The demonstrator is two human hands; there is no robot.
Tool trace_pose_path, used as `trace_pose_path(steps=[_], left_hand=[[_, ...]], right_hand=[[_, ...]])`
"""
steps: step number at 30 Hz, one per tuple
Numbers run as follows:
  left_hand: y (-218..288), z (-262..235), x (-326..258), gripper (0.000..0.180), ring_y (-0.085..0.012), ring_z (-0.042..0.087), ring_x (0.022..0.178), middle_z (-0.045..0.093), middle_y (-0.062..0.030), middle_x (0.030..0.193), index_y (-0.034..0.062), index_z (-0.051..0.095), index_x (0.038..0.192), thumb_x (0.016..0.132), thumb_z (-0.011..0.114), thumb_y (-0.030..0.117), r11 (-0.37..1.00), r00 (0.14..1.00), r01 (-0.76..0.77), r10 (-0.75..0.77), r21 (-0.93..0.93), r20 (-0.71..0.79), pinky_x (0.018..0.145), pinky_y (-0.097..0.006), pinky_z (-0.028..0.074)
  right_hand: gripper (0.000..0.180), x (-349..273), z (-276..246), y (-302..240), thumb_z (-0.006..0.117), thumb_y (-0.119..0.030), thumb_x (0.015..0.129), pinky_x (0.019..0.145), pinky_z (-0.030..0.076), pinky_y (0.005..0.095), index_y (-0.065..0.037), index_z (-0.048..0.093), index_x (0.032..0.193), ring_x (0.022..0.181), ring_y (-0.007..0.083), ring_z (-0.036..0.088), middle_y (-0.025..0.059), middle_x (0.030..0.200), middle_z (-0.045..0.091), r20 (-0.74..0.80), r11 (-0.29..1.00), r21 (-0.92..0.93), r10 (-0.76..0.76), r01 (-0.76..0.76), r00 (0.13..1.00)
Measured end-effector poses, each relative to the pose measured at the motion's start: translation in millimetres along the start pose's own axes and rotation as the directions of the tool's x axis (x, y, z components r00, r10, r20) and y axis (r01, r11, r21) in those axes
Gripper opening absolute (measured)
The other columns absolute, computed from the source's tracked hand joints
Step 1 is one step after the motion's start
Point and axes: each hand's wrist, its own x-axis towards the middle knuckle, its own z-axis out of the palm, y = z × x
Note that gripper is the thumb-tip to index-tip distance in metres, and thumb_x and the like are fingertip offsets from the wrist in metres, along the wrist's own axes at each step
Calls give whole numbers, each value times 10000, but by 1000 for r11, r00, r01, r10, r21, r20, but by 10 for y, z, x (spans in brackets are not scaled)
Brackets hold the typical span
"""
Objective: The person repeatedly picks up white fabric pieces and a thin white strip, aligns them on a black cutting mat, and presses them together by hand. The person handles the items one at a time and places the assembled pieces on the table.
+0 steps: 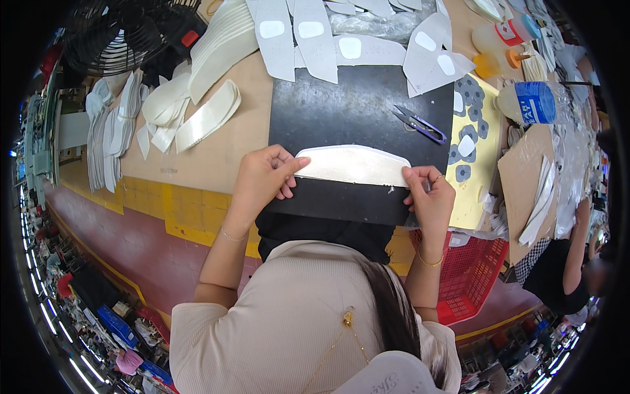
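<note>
A long white curved fabric piece (352,165) lies on a black mat (341,111) on the workbench. My left hand (262,178) pinches its left end between thumb and fingers. My right hand (428,197) grips its right end at the near edge. Both hands rest on the mat, about the width of the piece apart. A small pair of purple-handled snips (420,123) lies on the mat just beyond the piece, to the right.
Stacks of white cut pieces (210,111) cover the bench at left and back. Grey round patches on a yellow sheet (467,141), bottles (528,102) and cardboard (522,177) sit at right. A red basket (469,272) hangs below. A black fan (125,33) stands far left. Another person (564,262) works at right.
</note>
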Motion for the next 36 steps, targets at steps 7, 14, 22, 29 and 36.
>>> trace_pose_path(steps=[7,14,22,29,36], left_hand=[[-16,19,-8,285,-64,540,429,577,-18,559,21,622,744,887,752,231,999,1000,-9,10,42,-24,394,-189,409],[-2,27,-22,267,-64,543,436,578,-16,566,26,630,758,887,751,226,997,999,-34,36,65,-31,400,-186,411],[17,47,-40,325,-68,496,442,534,-18,535,28,579,719,866,773,244,976,994,-93,103,198,-39,405,-231,388],[48,37,-178,364,-276,596,786,592,-122,835,18,595,967,834,768,308,586,853,-315,520,747,-48,700,-399,482],[-360,391,-54,618,-383,328,1419,403,-203,1496,-1,439,1431,889,593,252,90,595,-663,666,743,450,1173,-513,239]], right_hand=[[235,19,38,3,746,-196,881,424,420,223,33,696,881,462,73,548,47,696,669,-34,999,-33,-31,30,999],[225,10,58,-13,744,-187,883,427,423,223,33,695,877,470,72,549,46,687,658,-47,997,-57,-46,43,998],[242,11,102,-8,768,-178,856,472,418,253,3,662,977,478,106,495,31,607,564,-94,980,-181,-97,79,991],[318,-64,77,-61,700,-64,871,667,487,345,-25,586,1166,767,241,573,118,880,605,-185,828,-412,-485,381,855],[599,-268,859,-159,515,-177,940,1198,159,485,-53,349,1502,1475,326,244,142,1572,319,424,507,-220,-720,833,550]])
